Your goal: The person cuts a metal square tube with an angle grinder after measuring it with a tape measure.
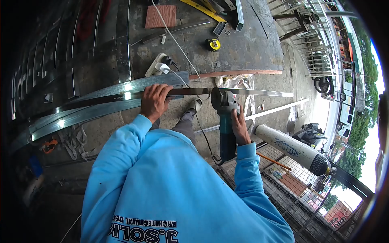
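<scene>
A long shiny metal bar (184, 92) runs across the view. My left hand (155, 100) is closed around it, left of centre. In my right hand (241, 124) is a teal and black angle grinder (227, 131), held by its body with the fingers wrapped round it. The grinder's disc (216, 98) stands at the bar, right of my left hand; whether they touch is too small to tell. Wide galvanized metal pieces (103, 91) lie under the bar at the left. The bar's right end (279, 94) sticks out past the grinder.
A dark worktable (243, 54) holds a yellow tape measure (213, 44), a reddish board (161, 16) and a power strip (156, 65). A white gas cylinder (291, 148) lies at the right beside wire mesh (296, 194). The grinder's cord hangs near my foot (196, 105).
</scene>
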Demonstrator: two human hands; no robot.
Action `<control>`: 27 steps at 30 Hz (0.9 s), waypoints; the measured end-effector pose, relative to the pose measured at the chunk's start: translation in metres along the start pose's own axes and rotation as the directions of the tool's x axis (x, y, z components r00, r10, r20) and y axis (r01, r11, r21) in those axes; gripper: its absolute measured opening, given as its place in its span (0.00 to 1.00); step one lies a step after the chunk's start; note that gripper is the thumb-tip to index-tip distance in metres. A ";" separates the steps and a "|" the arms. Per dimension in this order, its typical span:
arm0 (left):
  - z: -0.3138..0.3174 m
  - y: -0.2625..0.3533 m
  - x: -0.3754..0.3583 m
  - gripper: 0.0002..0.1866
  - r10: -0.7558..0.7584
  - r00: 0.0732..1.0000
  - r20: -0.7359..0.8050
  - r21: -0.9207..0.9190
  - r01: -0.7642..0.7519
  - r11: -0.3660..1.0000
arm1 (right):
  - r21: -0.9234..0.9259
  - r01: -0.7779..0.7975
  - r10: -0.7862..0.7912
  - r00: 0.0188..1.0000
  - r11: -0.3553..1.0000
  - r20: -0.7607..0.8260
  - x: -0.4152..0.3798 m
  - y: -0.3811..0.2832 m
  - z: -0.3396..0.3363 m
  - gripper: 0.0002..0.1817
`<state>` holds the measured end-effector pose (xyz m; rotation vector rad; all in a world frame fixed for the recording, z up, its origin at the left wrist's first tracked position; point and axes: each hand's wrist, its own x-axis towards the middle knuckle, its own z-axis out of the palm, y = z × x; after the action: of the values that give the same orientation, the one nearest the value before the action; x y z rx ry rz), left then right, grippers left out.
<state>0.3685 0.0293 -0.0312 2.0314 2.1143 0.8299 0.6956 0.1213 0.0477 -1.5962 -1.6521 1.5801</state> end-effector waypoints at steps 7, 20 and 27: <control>0.005 -0.004 -0.005 0.23 0.091 0.995 -0.031 -0.056 -0.093 0.994 | 0.130 -0.049 0.048 0.999 0.990 0.011 -0.023 -0.003 -0.015 0.33; 0.004 0.004 -0.002 0.18 0.011 0.993 -0.120 -0.118 -0.025 0.993 | 0.122 -0.079 0.075 0.996 0.989 0.039 -0.022 0.007 -0.004 0.37; 0.003 0.007 0.000 0.16 -0.017 0.993 -0.113 -0.140 0.001 0.990 | 0.069 -0.063 0.061 0.997 0.996 0.036 -0.017 0.002 -0.004 0.38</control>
<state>0.3760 0.0304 -0.0304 1.9460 2.0545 1.0841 0.7044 0.1082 0.0544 -1.6084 -1.5598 1.6854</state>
